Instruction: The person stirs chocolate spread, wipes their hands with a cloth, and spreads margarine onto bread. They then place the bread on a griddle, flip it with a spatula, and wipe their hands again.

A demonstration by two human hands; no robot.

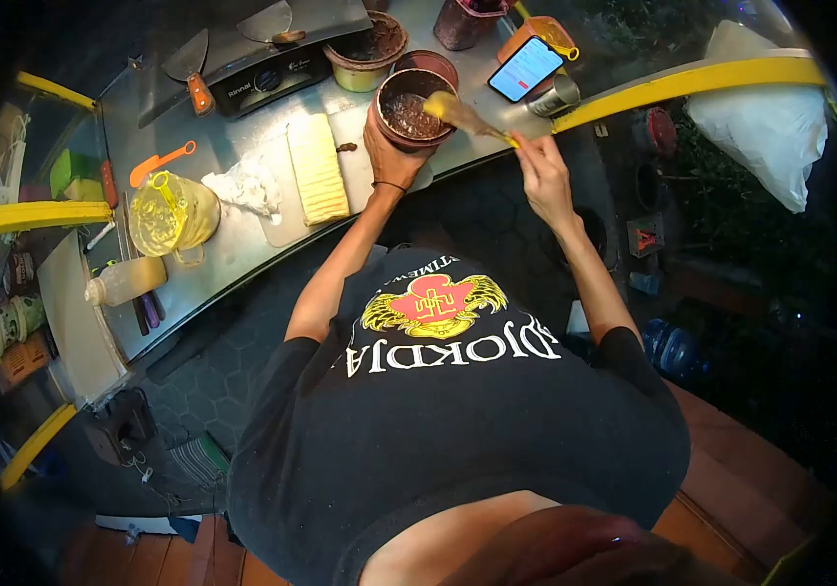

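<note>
My left hand [395, 162] is wrapped round a brown tub [411, 137], tilted so its mouth faces me. Dark brown paste smears the tub's inside. Held in my right hand [543, 174] is a yellow spatula [459, 114], coated with brown along its blade, which reaches to the tub's rim. Left of the tub, a pale yellow block of bread [317, 168] lies on a cutting board [285, 230]. A brown smear [346, 147] sits beside the bread. White crumpled wrapping [248, 188] is on its other side.
Behind stands a Rinnai stove [272, 83] with a wooden-handled scraper [200, 93]. A phone [527, 68] leans near a metal cup [554, 96] on the right. At left are a yellow-rimmed jug [174, 215], an orange spatula [161, 163] and a squeeze bottle [126, 281]. A yellow rail [672, 86] borders the right.
</note>
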